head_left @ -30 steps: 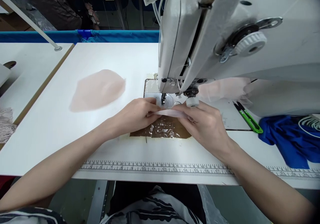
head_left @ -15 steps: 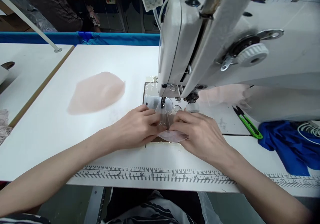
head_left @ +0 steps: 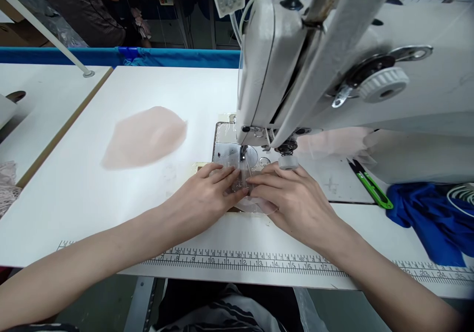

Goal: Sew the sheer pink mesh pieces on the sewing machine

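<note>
A small piece of sheer pale fabric (head_left: 255,204) lies under the needle area of a white sewing machine (head_left: 259,65). My left hand (head_left: 209,191) rests on its left side, fingers spread and lying nearly flat beside the metal needle plate (head_left: 225,135). From the right, my right hand (head_left: 285,193) lies over the fabric with its fingers bent; the fingertips are close to the left thumb. Whether the right fingers pinch the cloth is hard to make out. A larger sheer pink piece (head_left: 146,138) lies flat on the table to the left.
Green thread snips (head_left: 372,186) and a blue cloth (head_left: 425,216) lie at the right. More pink fabric (head_left: 333,142) is beneath the machine arm. A ruler strip (head_left: 240,262) runs along the table's front edge. Across the blue divider, a person (head_left: 81,8) shows at the upper left.
My left hand has opened from a bent-finger grip on the fabric to flatter, spread fingers. My right hand's fingers have shifted slightly. The view has moved a little.
</note>
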Tool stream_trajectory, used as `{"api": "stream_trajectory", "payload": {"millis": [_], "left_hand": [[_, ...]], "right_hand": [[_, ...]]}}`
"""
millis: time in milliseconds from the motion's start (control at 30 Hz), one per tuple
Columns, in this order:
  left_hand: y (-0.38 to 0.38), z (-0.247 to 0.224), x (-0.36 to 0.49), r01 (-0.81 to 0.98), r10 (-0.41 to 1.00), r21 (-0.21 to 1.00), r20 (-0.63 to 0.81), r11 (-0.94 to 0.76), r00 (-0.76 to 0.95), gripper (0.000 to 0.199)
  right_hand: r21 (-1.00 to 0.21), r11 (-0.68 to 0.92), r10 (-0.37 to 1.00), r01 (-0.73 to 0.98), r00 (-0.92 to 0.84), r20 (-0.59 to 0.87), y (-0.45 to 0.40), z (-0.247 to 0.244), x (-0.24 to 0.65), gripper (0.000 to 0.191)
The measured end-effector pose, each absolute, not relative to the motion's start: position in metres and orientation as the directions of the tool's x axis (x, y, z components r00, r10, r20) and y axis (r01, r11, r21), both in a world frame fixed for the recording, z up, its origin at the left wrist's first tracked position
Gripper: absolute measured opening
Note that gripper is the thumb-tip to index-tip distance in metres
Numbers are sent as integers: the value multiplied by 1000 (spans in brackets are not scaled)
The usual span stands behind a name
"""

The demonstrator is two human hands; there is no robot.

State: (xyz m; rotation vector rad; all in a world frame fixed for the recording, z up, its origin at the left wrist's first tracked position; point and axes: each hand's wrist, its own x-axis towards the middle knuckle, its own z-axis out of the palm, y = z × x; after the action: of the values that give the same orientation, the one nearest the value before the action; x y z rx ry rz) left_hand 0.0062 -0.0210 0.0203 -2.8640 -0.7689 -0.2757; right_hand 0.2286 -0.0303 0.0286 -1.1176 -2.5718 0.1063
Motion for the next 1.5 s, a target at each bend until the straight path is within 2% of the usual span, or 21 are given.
{"api": "stream_trajectory", "payload": {"millis": [200,500,733,967,1033,1133,1233,1333,1500], "left_hand": [[-14,17,4,517,492,-116,189,-848,850,33],[6,4,4,546,518,-53,250,-836,818,34],[19,-5,2,580,553,-11,287,-814,782,37],[11,1,10,635,559,-42,431,-771,708,26],[8,3,13,686,634,46,430,-726,643,23],[6,9,14,712,782,329,333,-620,527,20],[8,16,14,643,838,551,235,-532,493,16],[13,19,13,593,836,620,208,-514,507,17],[19,19,13,542,808,651,197,-531,556,17]], "right_hand": [[-166,673,729,721,-609,312,-27,25,228,18],[-91,662,703,744,-575,417,-14,9,230,19],[-73,636,715,768,-552,429,-5,1,230,21],[-82,646,699,759,-546,462,-7,-1,227,25],[-117,652,702,750,-537,468,-7,0,227,23],[-219,643,729,734,-498,470,-7,1,228,21],[-307,596,774,742,-430,465,-6,4,228,28],[-331,559,794,760,-375,479,-5,6,226,36],[-330,570,775,753,-360,519,-4,3,224,37]]}}
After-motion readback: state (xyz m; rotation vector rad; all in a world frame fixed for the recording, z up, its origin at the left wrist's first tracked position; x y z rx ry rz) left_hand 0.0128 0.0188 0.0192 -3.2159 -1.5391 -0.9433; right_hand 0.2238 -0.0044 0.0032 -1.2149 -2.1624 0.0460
